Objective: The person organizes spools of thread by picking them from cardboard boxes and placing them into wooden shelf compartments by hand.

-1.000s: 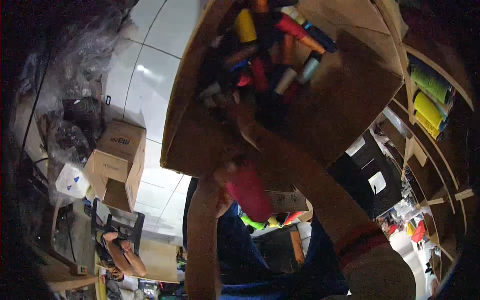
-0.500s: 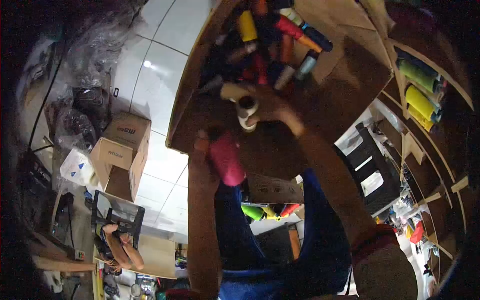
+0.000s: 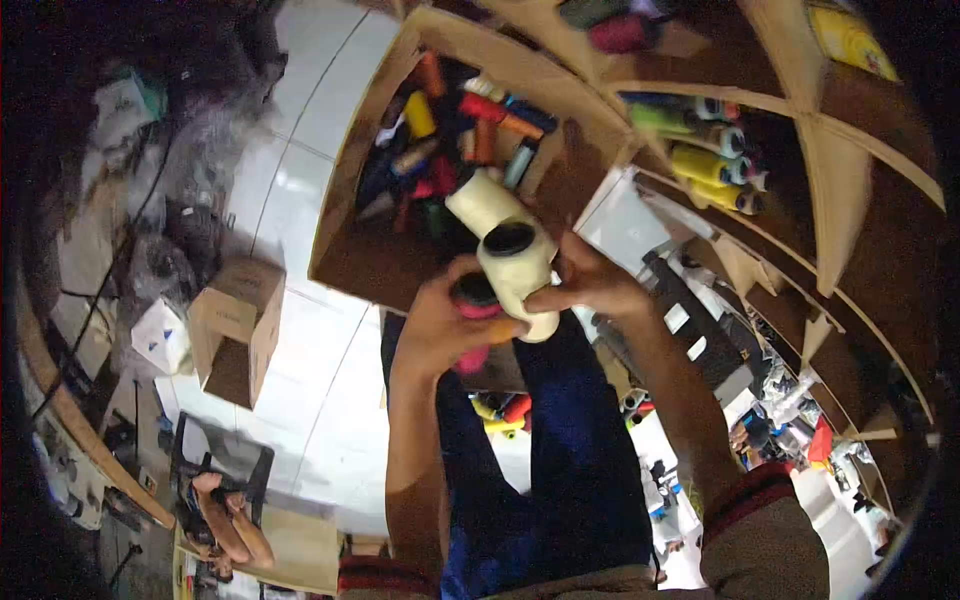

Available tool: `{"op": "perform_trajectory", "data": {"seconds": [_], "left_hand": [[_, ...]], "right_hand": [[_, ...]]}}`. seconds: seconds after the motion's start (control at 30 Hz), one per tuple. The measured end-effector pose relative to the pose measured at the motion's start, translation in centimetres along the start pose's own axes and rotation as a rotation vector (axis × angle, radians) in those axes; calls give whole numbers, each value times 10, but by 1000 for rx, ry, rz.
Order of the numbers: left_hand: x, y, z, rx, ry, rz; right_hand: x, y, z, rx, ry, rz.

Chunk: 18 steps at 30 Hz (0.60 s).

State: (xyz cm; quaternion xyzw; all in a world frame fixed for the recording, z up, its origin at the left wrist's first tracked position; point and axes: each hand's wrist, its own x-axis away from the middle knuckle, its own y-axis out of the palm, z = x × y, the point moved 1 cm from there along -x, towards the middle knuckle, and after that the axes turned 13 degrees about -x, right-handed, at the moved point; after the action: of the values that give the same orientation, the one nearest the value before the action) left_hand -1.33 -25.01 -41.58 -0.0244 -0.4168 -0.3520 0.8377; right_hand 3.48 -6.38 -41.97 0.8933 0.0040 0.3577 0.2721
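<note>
My left hand (image 3: 440,320) is wrapped round a pink thread spool (image 3: 474,290), its dark end facing up, and its fingers reach the cream spools. In my right hand (image 3: 602,278) are two cream thread spools (image 3: 520,268), one lying behind the other and pointing toward the box. Both hands are close together, in front of the open cardboard box (image 3: 350,272). Inside the box lie several loose spools, among them a yellow one (image 3: 420,115), a red one (image 3: 482,108) and a pale blue one (image 3: 520,162).
Wooden shelves on the right hold yellow spools (image 3: 708,165). A smaller open carton (image 3: 238,325) stands on the white tiled floor at left. Below it, another person's arms (image 3: 232,530) rest near a black chair (image 3: 225,450). More spools (image 3: 512,412) lie beyond my legs.
My right hand has come out of the box with the cream spools. My left hand has risen with the pink spool and met it. The view has shifted, showing more shelves.
</note>
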Motion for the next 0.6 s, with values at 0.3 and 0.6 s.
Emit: {"op": "perform_trajectory", "data": {"seconds": [0.3,0.6], "left_hand": [[15,70,62,316,126,-46],[27,130,104,302,164,-156]], "right_hand": [[74,-3,-46,160,-513,245],[147,-6,-85,523,-577,590]]}}
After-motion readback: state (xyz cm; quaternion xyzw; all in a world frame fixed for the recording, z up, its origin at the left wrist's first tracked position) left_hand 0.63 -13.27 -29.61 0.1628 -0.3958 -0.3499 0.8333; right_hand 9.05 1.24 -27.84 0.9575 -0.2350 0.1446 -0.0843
